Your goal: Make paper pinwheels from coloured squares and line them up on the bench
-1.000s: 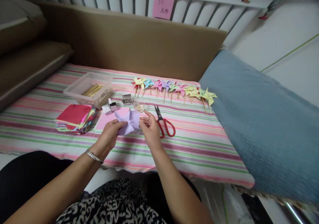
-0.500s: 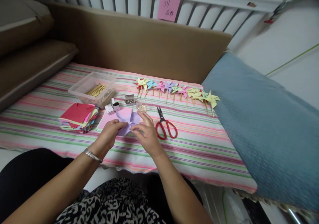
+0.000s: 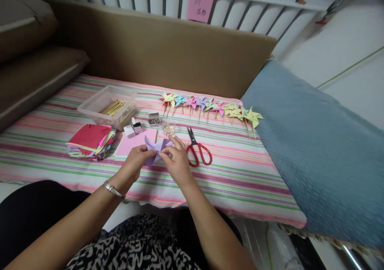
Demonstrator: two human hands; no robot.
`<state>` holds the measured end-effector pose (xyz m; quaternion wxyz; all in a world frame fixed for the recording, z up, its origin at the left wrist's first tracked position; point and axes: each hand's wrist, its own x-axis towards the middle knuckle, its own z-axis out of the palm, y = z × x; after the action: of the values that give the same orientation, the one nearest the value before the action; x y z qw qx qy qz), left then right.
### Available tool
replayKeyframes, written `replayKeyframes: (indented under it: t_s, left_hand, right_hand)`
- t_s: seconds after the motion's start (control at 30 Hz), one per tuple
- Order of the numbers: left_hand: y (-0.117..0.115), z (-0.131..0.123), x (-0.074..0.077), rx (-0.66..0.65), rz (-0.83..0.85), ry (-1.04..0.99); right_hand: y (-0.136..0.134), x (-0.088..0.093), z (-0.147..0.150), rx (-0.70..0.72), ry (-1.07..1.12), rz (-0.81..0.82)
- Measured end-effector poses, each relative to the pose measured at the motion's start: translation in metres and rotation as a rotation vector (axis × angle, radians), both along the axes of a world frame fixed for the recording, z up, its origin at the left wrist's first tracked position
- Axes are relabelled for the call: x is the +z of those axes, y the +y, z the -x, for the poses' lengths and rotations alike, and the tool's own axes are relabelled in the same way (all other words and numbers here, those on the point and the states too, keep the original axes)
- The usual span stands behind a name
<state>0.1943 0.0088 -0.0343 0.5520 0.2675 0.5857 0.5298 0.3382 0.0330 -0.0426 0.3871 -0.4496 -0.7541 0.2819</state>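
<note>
A purple paper pinwheel with its corners folded inward is held between both hands above the striped cloth. My left hand grips its left side, thumb pressed near the centre. From the right, my right hand pinches the paper near the middle. Whether a pin sits there is too small to tell. Behind the left hand lies a stack of pink paper squares. Just beyond the right hand stands a small clear cup of tiny pale pieces. Red-handled scissors lie right of the hands.
A pile of coloured cut paper lies at left, before a plastic box of wooden sticks. Small boxes and an open box of metal pins stand nearby. Finished pinwheels line the back, before a cardboard panel.
The purple paper has been folded further in toward its centre, and my right fingers have closed in on the middle. The view has shifted slightly.
</note>
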Motion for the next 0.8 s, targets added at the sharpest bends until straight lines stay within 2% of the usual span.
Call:
replayKeyframes:
  t_s: [0.2,0.5,0.7,0.8]
  left_hand:
    - [0.0,-0.001,0.002,-0.017,0.001,0.05]
    - [-0.001,0.003,-0.003,-0.131,-0.007,0.022]
    - [0.002,0.008,-0.001,-0.141,0.01,0.128]
    - [0.002,0.011,0.001,-0.213,0.056,0.216]
  right_hand:
    - [0.0,0.001,0.001,-0.042,0.008,0.008]
    - [0.003,-0.001,0.002,-0.074,-0.013,0.073]
    - [0.003,0.001,0.0,-0.069,-0.035,0.072]
    - [0.005,0.007,-0.008,-0.061,-0.021,0.019]
